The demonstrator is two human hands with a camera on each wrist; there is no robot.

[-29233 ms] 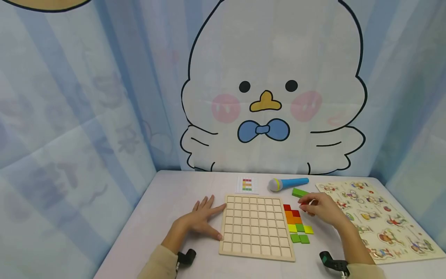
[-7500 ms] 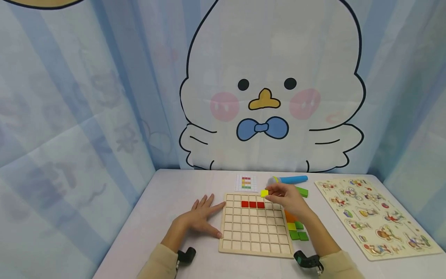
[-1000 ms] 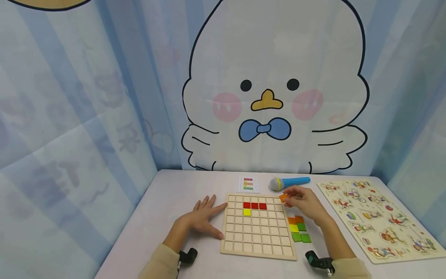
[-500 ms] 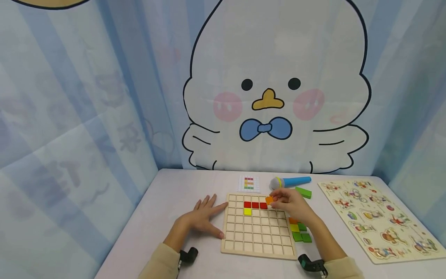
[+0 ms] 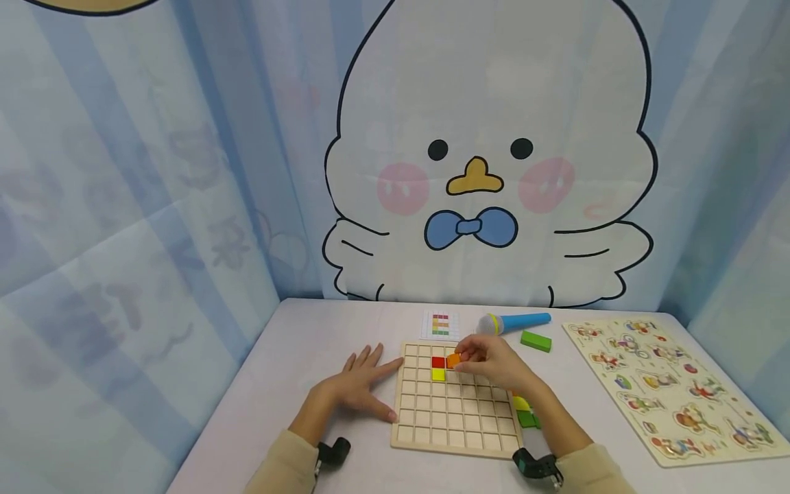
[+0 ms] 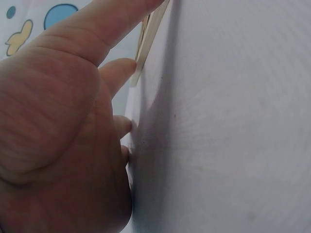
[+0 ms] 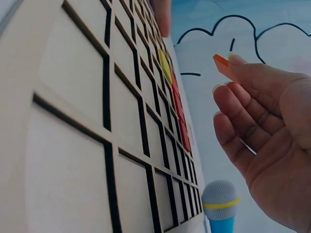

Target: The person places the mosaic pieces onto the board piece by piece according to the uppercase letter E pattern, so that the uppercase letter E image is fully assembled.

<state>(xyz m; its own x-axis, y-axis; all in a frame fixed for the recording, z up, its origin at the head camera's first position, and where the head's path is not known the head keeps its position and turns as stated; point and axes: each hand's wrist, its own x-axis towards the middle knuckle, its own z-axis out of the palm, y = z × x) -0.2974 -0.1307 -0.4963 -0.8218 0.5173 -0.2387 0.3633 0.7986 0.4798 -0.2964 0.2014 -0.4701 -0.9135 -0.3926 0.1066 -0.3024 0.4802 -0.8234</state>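
Observation:
My right hand (image 5: 496,363) pinches an orange square tile (image 5: 453,360) between thumb and fingers, over the upper part of the wooden grid board (image 5: 457,412). The right wrist view shows that orange tile (image 7: 222,65) held clear of the board's face. A red tile (image 5: 438,362) and a yellow tile (image 5: 438,374) below it sit in the grid; the other red tiles (image 7: 181,111) are hidden from the head by the tile and hand. With fingers spread, my left hand (image 5: 358,387) rests on the table, thumb and index fingertip at the board's left edge.
Several loose tiles, yellow and green (image 5: 526,417), lie right of the board, partly behind my right forearm. Behind it are a pattern card (image 5: 441,325), a toy microphone (image 5: 515,322) and a green block (image 5: 535,341). A picture puzzle board (image 5: 673,391) lies far right.
Over the last second my right hand has carried the orange tile leftward from the board's right corner to near the red tiles. Earlier, red tiles and a yellow one went into the grid.

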